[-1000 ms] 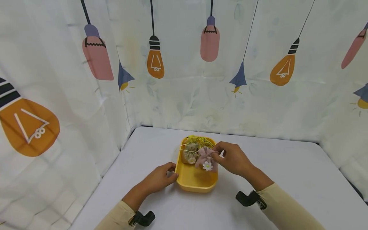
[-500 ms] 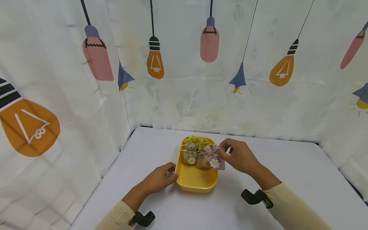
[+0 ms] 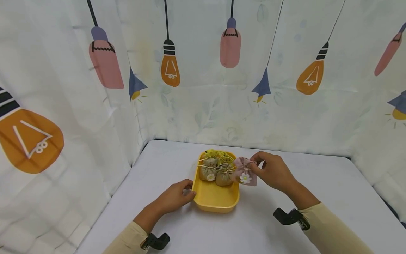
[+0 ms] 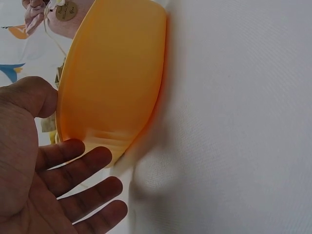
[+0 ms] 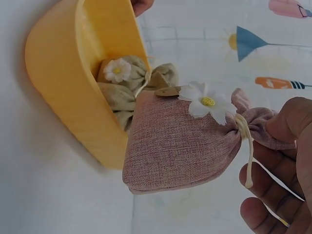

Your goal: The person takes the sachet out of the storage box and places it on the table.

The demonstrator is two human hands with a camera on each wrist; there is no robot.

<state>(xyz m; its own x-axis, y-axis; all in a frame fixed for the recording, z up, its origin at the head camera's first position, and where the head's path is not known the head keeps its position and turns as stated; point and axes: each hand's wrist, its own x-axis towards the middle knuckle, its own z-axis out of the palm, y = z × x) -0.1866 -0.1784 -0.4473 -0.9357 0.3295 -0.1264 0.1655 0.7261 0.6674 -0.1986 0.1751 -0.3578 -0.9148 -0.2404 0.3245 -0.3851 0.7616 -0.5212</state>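
The left hand (image 3: 176, 197), at the left side of the yellow tray (image 3: 216, 206), seems to bear on it only lightly, so a tug from the opposite side could slew the tray across the white tabletop. The pink drawstring pouch (image 5: 180, 151) is at the tray's right rim, tilted; whether the two touch I cannot tell. It hangs by its neck alone, so a slackening hold would probably drop it on the rim or just outside the tray. Its fabric daisy (image 5: 207, 101) or cream cord (image 5: 249, 165) might also snag the tray's edge, or drag at the khaki pouches (image 3: 223, 177) crowded in the tray's far half.

As for the grip, the left hand's thumb lies at the tray's rim, its forefinger against the outer wall, the remaining fingers fairly straight and spread, clasping nothing. Farther off, right of the tray, the right hand (image 3: 273, 171) pinches the pink pouch's gathered neck between thumb and fingers, with the lower fingers loosely bent beneath.
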